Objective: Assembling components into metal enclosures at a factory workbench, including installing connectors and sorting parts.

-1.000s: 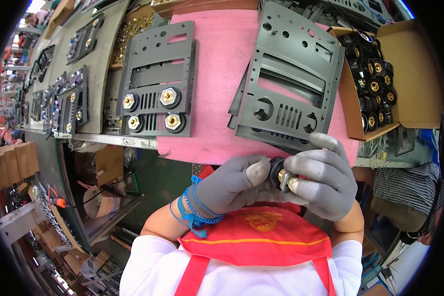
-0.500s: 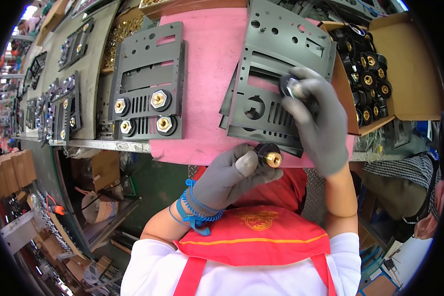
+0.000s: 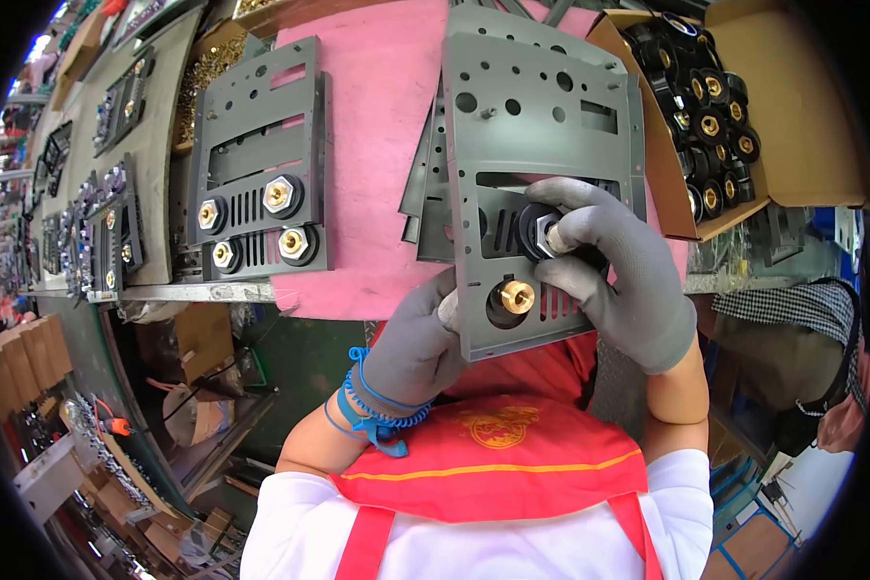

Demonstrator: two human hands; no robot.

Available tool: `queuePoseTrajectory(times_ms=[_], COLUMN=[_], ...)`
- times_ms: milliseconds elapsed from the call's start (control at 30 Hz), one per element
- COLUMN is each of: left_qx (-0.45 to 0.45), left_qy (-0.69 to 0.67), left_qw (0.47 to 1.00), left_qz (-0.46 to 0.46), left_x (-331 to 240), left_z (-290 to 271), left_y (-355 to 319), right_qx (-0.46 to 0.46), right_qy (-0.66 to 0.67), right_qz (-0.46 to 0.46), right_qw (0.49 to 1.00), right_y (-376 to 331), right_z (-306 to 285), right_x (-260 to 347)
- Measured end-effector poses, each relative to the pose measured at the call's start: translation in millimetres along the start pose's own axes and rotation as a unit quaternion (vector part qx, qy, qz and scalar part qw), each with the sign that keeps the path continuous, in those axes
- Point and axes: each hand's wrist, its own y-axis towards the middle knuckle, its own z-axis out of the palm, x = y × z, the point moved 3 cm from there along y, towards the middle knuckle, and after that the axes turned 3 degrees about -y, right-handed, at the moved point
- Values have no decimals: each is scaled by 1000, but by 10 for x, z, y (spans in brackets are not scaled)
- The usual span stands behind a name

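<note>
A grey metal panel (image 3: 536,155), with slots and round holes, juts over the bench's near edge. Through its lower left round hole stands a black connector with a brass threaded end (image 3: 517,298). My left hand (image 3: 416,333) reaches behind the panel's left edge at that connector; its fingers are mostly hidden. Just above the connector, my right hand (image 3: 623,261) pinches a silver hex nut (image 3: 543,234) with a black ring (image 3: 530,230) between thumb and fingers. Both hands wear grey gloves, and a blue coiled cord (image 3: 387,418) circles my left wrist.
Two stacked panels with mounted connectors (image 3: 266,126) lie on pink foam sheeting (image 3: 372,155) at left. More panels (image 3: 425,203) lie under the one being handled. A cardboard box (image 3: 793,135) of black-and-brass connectors (image 3: 710,126) stands at right. Brass parts (image 3: 213,72) fill a tray at the far left.
The panel has come toward me past the bench edge. The connector from my left hand now pokes up through its hole. My right hand has moved down and left with the nut and ring.
</note>
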Motion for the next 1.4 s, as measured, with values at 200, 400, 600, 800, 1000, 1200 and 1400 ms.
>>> queuePoseTrajectory(times_ms=[200, 400, 600, 800, 1000, 1200, 1400], left_qx=[33, -32, -36, 28, 11, 46, 42], left_qy=[5, 67, 65, 10, 50, 35, 32], left_qw=[999, 997, 997, 999, 998, 998, 998], left_qz=[-12, -2, 29, 44, 24, 9, 23], left_x=[11, -29, -160, -163, -200, -237, -255], left_z=[2, 6, 93, 156, 135, 149, 213], left_y=[-1, -67, -95, 6, -13, -19, 2], right_qx=[-6, -6, 27, 113, 72, 52, 31], right_qy=[25, 30, 3, -153, -239, -273, -272], right_qz=[16, 29, -95, -165, -240, -235, -236], right_qw=[1000, 999, 995, 968, 938, 931, 932], right_y=[-34, -5, 86, 141, 116, 126, 152], right_z=[-1, -7, -60, -89, -62, -42, -20], right_x=[-56, -64, 15, 183, 331, 393, 391])
